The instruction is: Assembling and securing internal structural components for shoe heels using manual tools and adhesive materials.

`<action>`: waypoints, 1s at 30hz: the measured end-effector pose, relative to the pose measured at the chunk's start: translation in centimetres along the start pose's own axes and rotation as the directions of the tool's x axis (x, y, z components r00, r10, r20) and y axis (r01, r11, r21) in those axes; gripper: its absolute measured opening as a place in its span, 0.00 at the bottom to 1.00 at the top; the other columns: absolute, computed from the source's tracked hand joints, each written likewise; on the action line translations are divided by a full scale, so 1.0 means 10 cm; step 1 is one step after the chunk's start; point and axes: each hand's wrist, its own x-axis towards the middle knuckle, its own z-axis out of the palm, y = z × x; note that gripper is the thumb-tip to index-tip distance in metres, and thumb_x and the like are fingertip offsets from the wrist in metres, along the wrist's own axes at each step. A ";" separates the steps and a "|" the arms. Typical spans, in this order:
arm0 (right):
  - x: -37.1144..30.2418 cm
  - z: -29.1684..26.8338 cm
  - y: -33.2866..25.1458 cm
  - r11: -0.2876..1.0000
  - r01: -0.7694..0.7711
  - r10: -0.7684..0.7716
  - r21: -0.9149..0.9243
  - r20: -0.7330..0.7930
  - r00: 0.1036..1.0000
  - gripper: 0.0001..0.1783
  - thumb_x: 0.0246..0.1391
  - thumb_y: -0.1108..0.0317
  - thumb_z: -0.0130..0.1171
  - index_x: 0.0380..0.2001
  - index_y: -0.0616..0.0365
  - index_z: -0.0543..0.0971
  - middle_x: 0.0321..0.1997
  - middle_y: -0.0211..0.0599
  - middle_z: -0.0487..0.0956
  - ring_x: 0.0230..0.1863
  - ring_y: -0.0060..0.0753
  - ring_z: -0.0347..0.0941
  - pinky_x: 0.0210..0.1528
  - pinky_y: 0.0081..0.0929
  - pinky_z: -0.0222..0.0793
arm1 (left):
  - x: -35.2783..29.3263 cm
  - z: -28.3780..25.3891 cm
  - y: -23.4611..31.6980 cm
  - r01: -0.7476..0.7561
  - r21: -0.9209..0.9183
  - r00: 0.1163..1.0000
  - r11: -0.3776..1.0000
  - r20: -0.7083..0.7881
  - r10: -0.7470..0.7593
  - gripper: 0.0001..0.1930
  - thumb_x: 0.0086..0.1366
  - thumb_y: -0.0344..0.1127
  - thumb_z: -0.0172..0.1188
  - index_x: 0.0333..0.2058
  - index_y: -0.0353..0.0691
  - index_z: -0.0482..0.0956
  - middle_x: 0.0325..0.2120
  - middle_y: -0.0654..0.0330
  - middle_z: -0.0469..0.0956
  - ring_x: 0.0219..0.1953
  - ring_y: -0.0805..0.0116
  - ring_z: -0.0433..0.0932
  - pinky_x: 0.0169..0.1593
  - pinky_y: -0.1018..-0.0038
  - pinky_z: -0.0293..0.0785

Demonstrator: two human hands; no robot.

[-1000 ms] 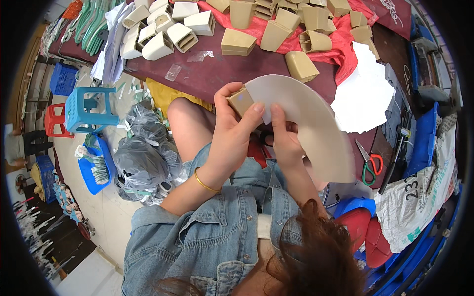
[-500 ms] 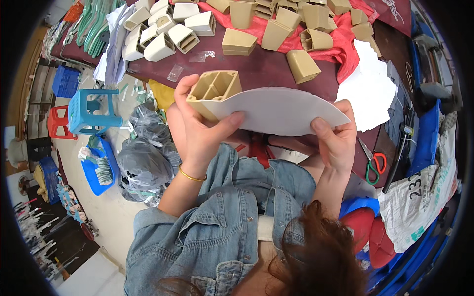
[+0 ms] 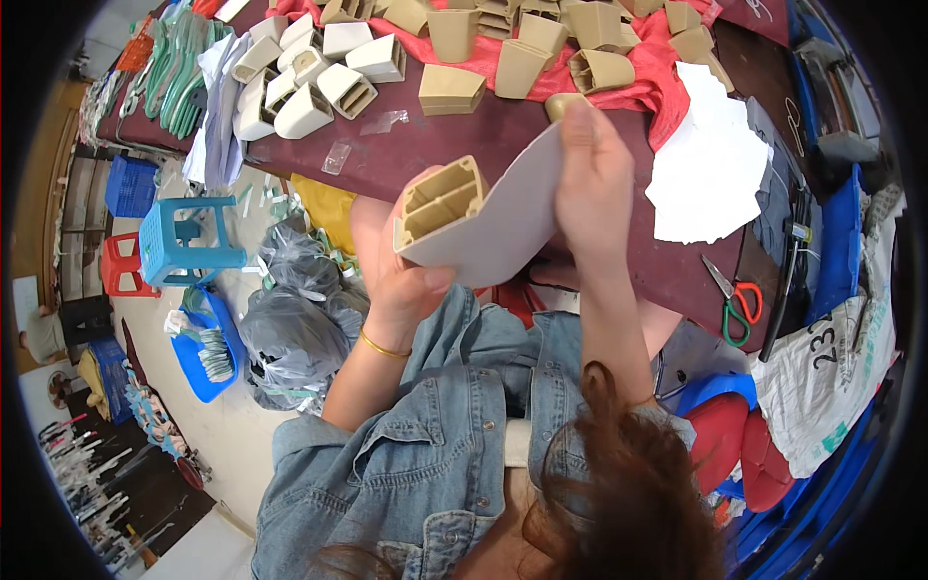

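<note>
Holds a hollow, ribbed tan block (image 3: 445, 205) open end up above the lap in the left hand (image 3: 394, 282), with thumb pressed on a flexible white sheet (image 3: 498, 234) laid along the block's near side. Pinches that sheet's raised right edge in the right hand (image 3: 596, 184). Faces a maroon-covered bench (image 3: 440, 141) bearing scissors (image 3: 732, 295), a white paper stack (image 3: 709, 159) and, farther back, off-white blocks (image 3: 303, 113) plus spare tan blocks (image 3: 522, 68).
</note>
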 end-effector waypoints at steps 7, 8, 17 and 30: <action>-0.05 0.21 0.07 0.991 -0.087 0.056 0.101 0.280 0.958 0.28 0.64 0.49 0.42 0.20 0.64 0.66 0.14 0.37 0.64 0.19 0.24 0.57 0.24 0.28 0.61 | 0.12 -0.08 -0.02 0.077 0.051 0.974 0.996 0.211 -0.086 0.55 0.30 0.44 0.69 0.60 0.31 0.54 0.52 0.52 0.67 0.54 0.62 0.69 0.57 0.69 0.67; -0.08 0.22 0.05 0.981 -0.131 0.076 0.142 0.343 0.936 0.27 0.64 0.50 0.43 0.20 0.63 0.66 0.14 0.36 0.64 0.19 0.24 0.57 0.24 0.28 0.61 | 0.12 -0.10 -0.02 0.089 0.039 0.943 0.995 0.317 -0.097 0.56 0.30 0.44 0.69 0.60 0.30 0.54 0.52 0.53 0.67 0.54 0.63 0.69 0.57 0.69 0.67; -0.16 0.08 0.02 0.990 0.131 -0.136 -0.057 -0.091 0.986 0.21 0.64 0.54 0.44 0.25 0.62 0.68 0.15 0.40 0.70 0.16 0.33 0.66 0.21 0.30 0.62 | 0.17 0.44 -0.30 -0.312 0.529 0.891 0.789 -0.126 0.436 0.60 0.38 0.83 0.44 0.50 0.27 0.60 0.40 0.56 0.72 0.41 0.73 0.74 0.43 0.77 0.73; -0.16 0.07 0.15 0.881 0.387 -0.439 -0.272 -0.165 0.883 0.16 0.60 0.59 0.52 0.24 0.58 0.69 0.13 0.37 0.68 0.14 0.40 0.67 0.17 0.33 0.60 | 0.09 0.40 -0.27 -0.177 0.606 0.957 0.775 -0.078 0.279 0.44 0.48 0.35 0.73 0.56 0.38 0.49 0.47 0.57 0.65 0.48 0.70 0.70 0.50 0.74 0.71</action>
